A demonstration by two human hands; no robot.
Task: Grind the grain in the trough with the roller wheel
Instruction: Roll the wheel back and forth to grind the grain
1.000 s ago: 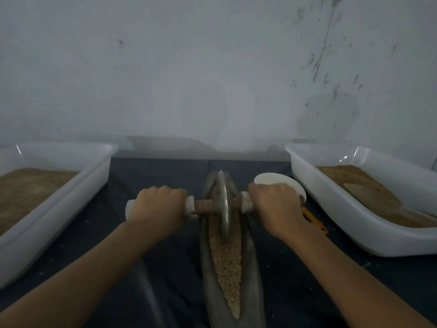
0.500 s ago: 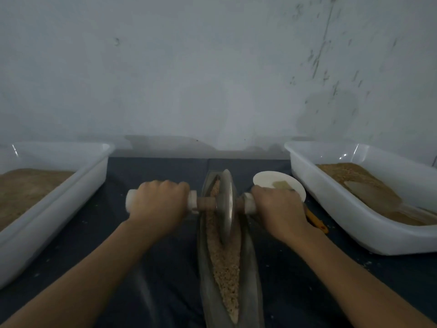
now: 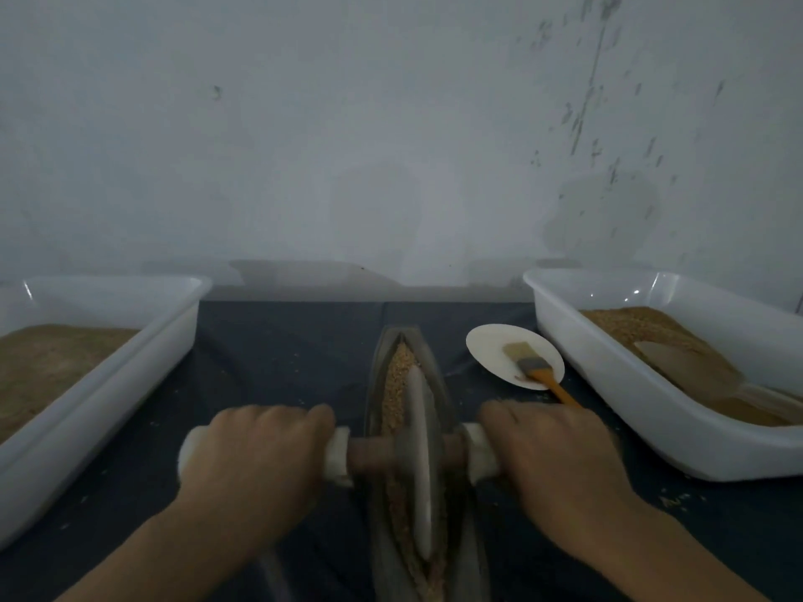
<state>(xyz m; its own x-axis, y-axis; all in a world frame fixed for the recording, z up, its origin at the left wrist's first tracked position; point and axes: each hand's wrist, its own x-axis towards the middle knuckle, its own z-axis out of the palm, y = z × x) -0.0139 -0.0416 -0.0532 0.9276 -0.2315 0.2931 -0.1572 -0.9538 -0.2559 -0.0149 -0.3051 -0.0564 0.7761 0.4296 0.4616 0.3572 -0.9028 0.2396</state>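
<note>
Grinding stroke, wheel near the middle of the trough. Your left hand (image 3: pixel 256 462) and right hand (image 3: pixel 560 471) are each clenched around one end of the axle handle (image 3: pixel 373 456), one on either side of the roller wheel (image 3: pixel 419 462), so that the load falls evenly and the disc stays upright in the groove rather than tipping against a wall. The trough (image 3: pixel 462 536) lies lengthwise away from you on the dark tabletop (image 3: pixel 278 354), which lets you roll by pushing and drawing with both arms. The grain (image 3: pixel 397 362) fills the groove ahead of and beneath the wheel; it appears coarse, so more passes are probably needed. A white tray (image 3: pixel 565 341) with grain and a scoop (image 3: pixel 686 362) stands at right, a second tray (image 3: pixel 143 354) at left, each within reach. A brush (image 3: pixel 534 367) rests on a small dish (image 3: pixel 486 345) just beside the trough, likely for sweeping out meal.
</note>
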